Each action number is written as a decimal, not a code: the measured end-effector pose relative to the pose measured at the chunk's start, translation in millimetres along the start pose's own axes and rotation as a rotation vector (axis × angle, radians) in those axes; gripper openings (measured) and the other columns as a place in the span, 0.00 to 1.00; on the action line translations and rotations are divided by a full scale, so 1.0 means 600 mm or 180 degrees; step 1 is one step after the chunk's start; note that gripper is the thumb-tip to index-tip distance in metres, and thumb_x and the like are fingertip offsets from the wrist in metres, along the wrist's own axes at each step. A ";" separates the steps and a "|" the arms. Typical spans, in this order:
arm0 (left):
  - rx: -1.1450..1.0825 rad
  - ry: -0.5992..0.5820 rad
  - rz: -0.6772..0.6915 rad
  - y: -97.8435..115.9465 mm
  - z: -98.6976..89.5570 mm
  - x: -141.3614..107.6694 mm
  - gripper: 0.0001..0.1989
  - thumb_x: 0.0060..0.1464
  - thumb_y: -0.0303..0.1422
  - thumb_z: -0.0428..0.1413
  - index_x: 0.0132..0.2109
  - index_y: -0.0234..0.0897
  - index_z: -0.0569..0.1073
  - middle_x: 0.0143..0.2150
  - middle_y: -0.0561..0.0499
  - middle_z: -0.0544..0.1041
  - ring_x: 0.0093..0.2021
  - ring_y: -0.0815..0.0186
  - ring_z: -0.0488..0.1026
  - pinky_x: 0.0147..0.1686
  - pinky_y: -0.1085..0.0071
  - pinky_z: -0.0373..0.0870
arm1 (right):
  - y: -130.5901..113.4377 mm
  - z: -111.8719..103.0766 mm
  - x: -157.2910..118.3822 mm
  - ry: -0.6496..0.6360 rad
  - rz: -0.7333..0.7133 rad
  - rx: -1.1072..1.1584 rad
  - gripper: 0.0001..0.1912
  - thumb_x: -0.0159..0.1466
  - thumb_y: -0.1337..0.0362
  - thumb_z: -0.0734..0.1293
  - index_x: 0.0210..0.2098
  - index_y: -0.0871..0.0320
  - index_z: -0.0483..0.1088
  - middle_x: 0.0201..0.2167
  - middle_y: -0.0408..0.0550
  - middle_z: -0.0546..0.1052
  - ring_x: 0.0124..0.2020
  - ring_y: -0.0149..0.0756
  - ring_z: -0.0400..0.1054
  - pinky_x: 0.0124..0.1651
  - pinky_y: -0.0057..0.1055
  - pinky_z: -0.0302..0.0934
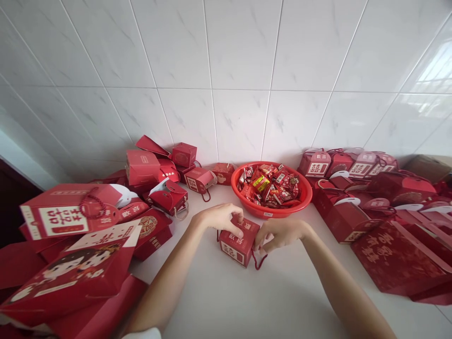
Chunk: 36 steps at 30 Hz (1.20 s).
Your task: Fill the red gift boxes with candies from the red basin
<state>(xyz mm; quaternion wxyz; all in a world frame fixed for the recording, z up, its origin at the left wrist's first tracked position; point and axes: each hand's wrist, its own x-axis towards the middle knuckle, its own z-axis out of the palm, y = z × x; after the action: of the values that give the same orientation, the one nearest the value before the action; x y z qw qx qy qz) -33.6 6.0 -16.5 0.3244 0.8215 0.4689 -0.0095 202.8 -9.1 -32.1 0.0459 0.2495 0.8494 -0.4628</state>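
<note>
A small red candy gift box (234, 253) with a white printed label lies on the white tabletop in front of me. My left hand (223, 219) is closed over its top left part, the thumb pressing on the upper face. On the box's right side, my right hand (278, 234) has its fingers bent against the edge, close to a dark red cord handle (259, 263) that hangs down to the table. Whether those right fingertips also pinch the cord is hidden. Just behind the box stands a red plastic basin (308, 194) filled with wrapped candies (270, 186).
Red gift boxes (70, 212) are piled at the left, some tilted or open. At the right stand rows of upright handled boxes (319, 165) and larger open ones (395, 259). A tiled wall (240, 113) closes the back of the table.
</note>
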 end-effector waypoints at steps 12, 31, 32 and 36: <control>-0.0771 -0.0191 0.0120 -0.027 0.002 0.018 0.20 0.37 0.42 0.67 0.38 0.39 0.74 0.41 0.54 0.74 0.38 0.65 0.70 0.33 0.75 0.62 | -0.004 -0.016 -0.009 0.0979 -0.1069 0.2292 0.16 0.57 0.61 0.77 0.43 0.61 0.79 0.38 0.52 0.82 0.38 0.36 0.77 0.45 0.34 0.70; -0.2235 0.0050 0.0543 0.009 -0.023 -0.021 0.22 0.46 0.31 0.63 0.50 0.38 0.75 0.54 0.46 0.74 0.31 0.71 0.73 0.33 0.71 0.71 | -0.029 -0.009 -0.015 0.1162 -0.0928 0.2169 0.19 0.59 0.58 0.75 0.47 0.61 0.76 0.44 0.52 0.79 0.34 0.30 0.73 0.41 0.31 0.69; -0.2428 0.0133 0.0590 0.016 -0.025 -0.027 0.21 0.47 0.33 0.63 0.50 0.38 0.74 0.53 0.46 0.75 0.33 0.69 0.74 0.35 0.70 0.72 | -0.032 -0.008 -0.016 0.1180 -0.0915 0.2146 0.18 0.60 0.58 0.74 0.47 0.61 0.76 0.45 0.52 0.79 0.34 0.30 0.73 0.42 0.31 0.69; -0.3032 0.0339 0.0687 0.049 -0.027 -0.050 0.23 0.51 0.38 0.64 0.52 0.37 0.72 0.52 0.45 0.74 0.44 0.62 0.77 0.46 0.63 0.74 | -0.046 -0.003 -0.021 0.1480 -0.0876 0.2016 0.17 0.61 0.58 0.73 0.46 0.61 0.75 0.44 0.52 0.79 0.37 0.32 0.73 0.41 0.31 0.68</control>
<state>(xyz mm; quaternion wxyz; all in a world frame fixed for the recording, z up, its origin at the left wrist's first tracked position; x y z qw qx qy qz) -32.3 -18.2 21.4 0.6388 0.6250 0.3492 0.2818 201.3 -24.8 -5.8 -0.2884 0.2333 0.6782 -0.6344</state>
